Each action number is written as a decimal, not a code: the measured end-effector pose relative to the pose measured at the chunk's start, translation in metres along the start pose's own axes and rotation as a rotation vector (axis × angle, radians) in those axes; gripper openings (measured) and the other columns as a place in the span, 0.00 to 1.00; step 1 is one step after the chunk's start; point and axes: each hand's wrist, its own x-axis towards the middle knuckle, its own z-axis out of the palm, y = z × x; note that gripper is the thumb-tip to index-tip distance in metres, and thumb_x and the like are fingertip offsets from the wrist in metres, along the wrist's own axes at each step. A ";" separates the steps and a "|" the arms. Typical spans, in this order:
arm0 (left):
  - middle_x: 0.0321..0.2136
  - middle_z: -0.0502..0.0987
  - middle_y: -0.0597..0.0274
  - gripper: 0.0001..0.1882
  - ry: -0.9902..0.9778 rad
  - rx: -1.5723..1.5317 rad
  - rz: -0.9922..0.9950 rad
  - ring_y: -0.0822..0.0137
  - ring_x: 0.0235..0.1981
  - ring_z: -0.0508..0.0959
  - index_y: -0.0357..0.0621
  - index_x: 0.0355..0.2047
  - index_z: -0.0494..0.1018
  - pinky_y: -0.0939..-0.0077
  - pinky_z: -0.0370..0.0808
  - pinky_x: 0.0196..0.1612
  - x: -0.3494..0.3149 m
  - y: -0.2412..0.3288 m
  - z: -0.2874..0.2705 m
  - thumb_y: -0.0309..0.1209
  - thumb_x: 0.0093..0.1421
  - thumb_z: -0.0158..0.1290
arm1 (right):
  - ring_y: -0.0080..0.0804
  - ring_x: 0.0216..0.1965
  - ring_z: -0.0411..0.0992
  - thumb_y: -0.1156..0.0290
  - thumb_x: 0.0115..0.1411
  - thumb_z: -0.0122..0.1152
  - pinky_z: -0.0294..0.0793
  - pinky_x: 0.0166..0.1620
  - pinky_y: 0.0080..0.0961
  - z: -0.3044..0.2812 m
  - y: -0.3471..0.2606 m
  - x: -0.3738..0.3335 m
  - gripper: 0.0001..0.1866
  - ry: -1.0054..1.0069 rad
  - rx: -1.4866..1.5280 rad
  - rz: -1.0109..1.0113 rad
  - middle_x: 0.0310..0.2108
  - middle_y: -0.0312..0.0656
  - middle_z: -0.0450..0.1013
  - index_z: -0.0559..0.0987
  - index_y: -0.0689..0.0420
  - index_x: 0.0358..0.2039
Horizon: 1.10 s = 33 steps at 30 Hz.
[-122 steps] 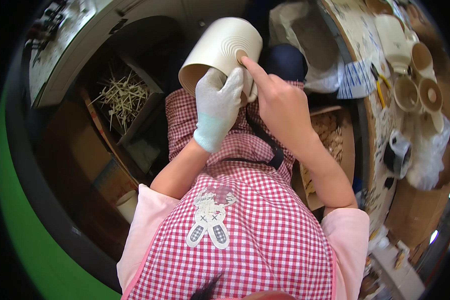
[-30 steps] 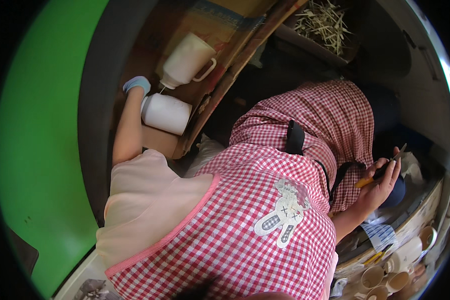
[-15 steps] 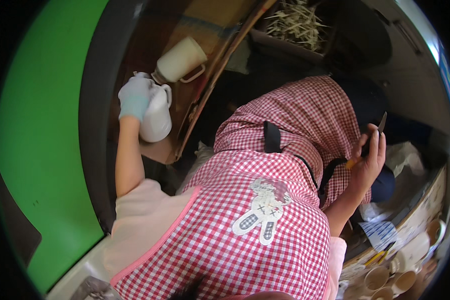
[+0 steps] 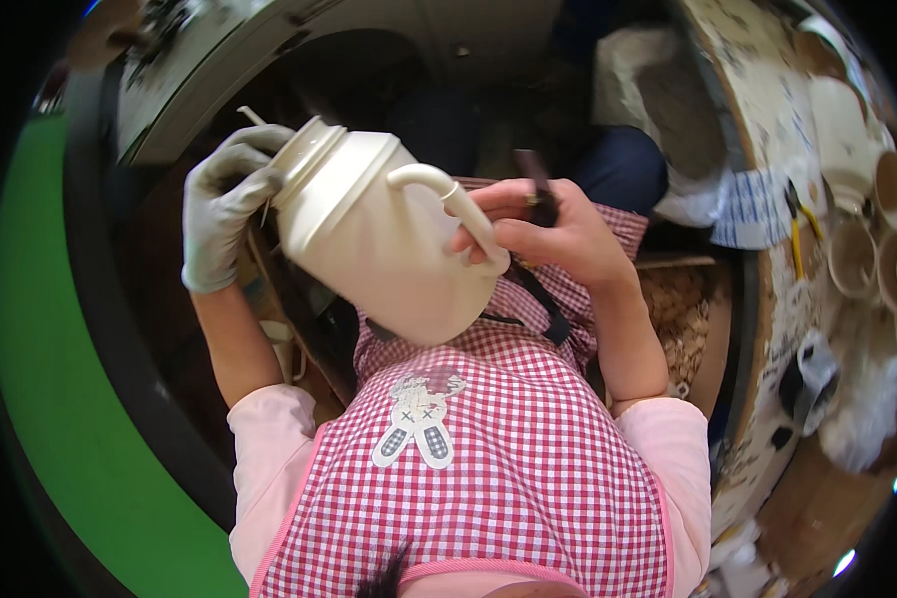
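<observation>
In front of my apron a cream plastic jug with a curved side handle is held tilted, its neck toward the upper left. My left hand, in a pale glove, grips the jug at its neck; a thin pale strip sticks out there. My bare right hand is closed, with a small knife in it whose blade is smeared by motion. Its fingertips also touch the jug's handle. Part of the knife's grip is hidden by the fingers.
At the right a worktop bears yellow-handled pliers, several cream cup-shaped parts and a clear plastic bag. Below its edge sits a box of pale scraps. A green panel borders the left. Another pale jug shows partly behind my left forearm.
My left hand has lifted a jug from the box at the left to in front of me. My right hand, with the knife, has come in to its handle. The view has turned.
</observation>
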 end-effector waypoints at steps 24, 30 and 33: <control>0.40 0.84 0.59 0.15 -0.149 0.116 -0.062 0.68 0.44 0.82 0.40 0.36 0.83 0.73 0.77 0.52 0.028 0.005 0.142 0.36 0.54 0.71 | 0.15 0.22 0.63 0.56 0.80 0.40 0.63 0.23 0.13 0.031 0.055 -0.118 0.20 0.884 0.217 0.177 0.27 0.30 0.68 0.70 0.58 0.58; 0.50 0.82 0.43 0.23 -0.323 0.659 0.755 0.43 0.51 0.83 0.42 0.29 0.81 0.55 0.81 0.52 0.022 0.056 0.074 0.39 0.35 0.77 | 0.22 0.20 0.68 0.56 0.76 0.50 0.67 0.22 0.22 -0.002 -0.029 -0.053 0.18 0.518 -0.785 -0.368 0.22 0.34 0.68 0.78 0.58 0.51; 0.46 0.82 0.44 0.21 -0.445 0.535 0.652 0.41 0.50 0.82 0.43 0.27 0.79 0.51 0.78 0.54 0.025 0.042 0.074 0.39 0.37 0.76 | 0.35 0.24 0.75 0.59 0.66 0.64 0.72 0.27 0.32 0.016 -0.041 -0.018 0.12 0.308 -1.485 -0.478 0.23 0.38 0.71 0.80 0.55 0.37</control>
